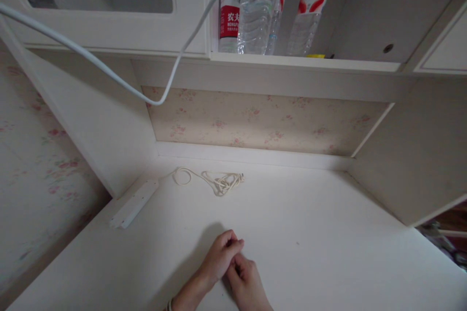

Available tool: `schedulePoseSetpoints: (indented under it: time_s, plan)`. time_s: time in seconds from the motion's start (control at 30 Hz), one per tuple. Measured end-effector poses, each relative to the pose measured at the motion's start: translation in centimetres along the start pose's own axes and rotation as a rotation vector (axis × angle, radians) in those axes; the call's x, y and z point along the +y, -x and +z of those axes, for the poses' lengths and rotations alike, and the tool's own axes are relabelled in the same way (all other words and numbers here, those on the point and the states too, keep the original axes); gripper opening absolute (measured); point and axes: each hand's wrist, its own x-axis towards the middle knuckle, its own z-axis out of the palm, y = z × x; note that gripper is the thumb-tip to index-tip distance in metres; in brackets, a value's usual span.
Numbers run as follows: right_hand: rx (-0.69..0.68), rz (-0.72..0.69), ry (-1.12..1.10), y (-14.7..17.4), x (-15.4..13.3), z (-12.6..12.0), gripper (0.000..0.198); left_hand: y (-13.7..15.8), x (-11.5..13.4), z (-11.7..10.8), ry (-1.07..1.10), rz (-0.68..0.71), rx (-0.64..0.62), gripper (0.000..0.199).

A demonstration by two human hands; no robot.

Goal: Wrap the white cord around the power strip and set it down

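Observation:
My left hand (222, 254) is closed over the white desktop (328, 233), its fingers curled in and the thumb resting against them. Just below it and touching it, my right hand (246, 280) is closed too, with thumb and fingers pressed together. The insides of both hands are hidden, so I cannot make out whether anything is held. Beyond the hands lies a bundled white cord (224, 183) with a plug at its right end. The cord runs left to a white power strip (134, 204) lying near the side panel.
Overhead, an open shelf (306, 62) holds several plastic bottles (257, 19), some with red-and-white labels. A thick white cable (109, 73) hangs across the upper left, close to the camera. Side panels (412, 155) bound the desk, and floral wallpaper (255, 116) shows behind.

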Motion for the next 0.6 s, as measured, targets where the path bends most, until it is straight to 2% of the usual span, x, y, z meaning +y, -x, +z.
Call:
schedulePoseSetpoints:
  time_s: [0.6]
  plan:
    - [0.004, 0.003, 0.014, 0.02, -0.34, -0.05, 0.022, 0.17, -0.01, -0.03, 0.016, -0.003, -0.007, 0.027]
